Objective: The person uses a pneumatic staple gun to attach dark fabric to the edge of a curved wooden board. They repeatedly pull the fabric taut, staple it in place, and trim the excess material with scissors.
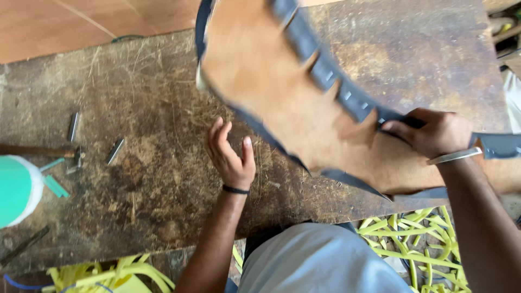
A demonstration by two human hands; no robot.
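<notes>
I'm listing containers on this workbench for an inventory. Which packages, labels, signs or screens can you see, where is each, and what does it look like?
Round container: at the left edge of the worn wooden bench, lying on its side; green face with a white rim, partly cut off by the frame.
No labels, signs or screens are visible.

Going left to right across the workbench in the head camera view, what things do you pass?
Green-topped white tub → hammer → loose metal punch → left hand, open over the bench → tan leather piece with dark notched edging → right hand, gripping that edging.
</notes>
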